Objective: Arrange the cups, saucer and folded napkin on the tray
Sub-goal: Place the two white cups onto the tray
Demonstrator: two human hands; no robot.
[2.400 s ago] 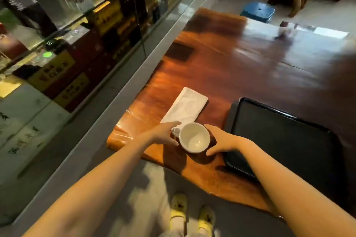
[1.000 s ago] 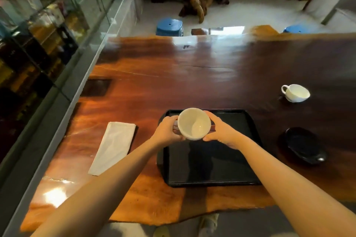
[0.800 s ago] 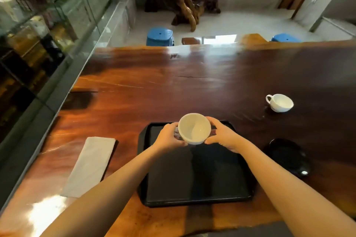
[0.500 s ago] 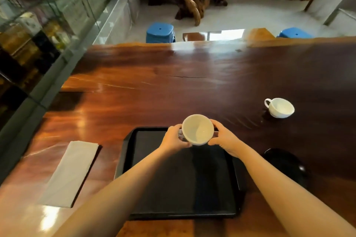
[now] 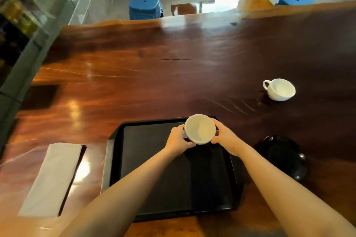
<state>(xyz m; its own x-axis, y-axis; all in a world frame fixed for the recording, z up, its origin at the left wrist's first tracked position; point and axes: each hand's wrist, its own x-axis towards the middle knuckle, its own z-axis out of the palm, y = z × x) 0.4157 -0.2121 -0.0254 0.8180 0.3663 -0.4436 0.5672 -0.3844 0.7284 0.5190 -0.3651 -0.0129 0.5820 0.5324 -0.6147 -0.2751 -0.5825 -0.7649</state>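
A white cup (image 5: 200, 128) hangs over the far right part of the black tray (image 5: 154, 159), held from both sides. My left hand (image 5: 178, 139) grips its left side by the handle and my right hand (image 5: 225, 137) grips its right side. I cannot tell whether the cup touches the tray. A second white cup (image 5: 280, 89) stands on the table at the far right. A black saucer (image 5: 282, 155) lies on the table just right of the tray. A folded white napkin (image 5: 52, 178) lies on the table left of the tray.
The wooden table (image 5: 154, 75) stretches far ahead and to the right. A glass display cabinet (image 5: 23, 9) runs along the left. Two blue stools (image 5: 144, 8) stand beyond the far table edge, with a wood carving on the floor behind.
Both hands lifted the cup from beside the napkin and carried it right, over the tray. It now hangs lower and near the tray's far right corner.
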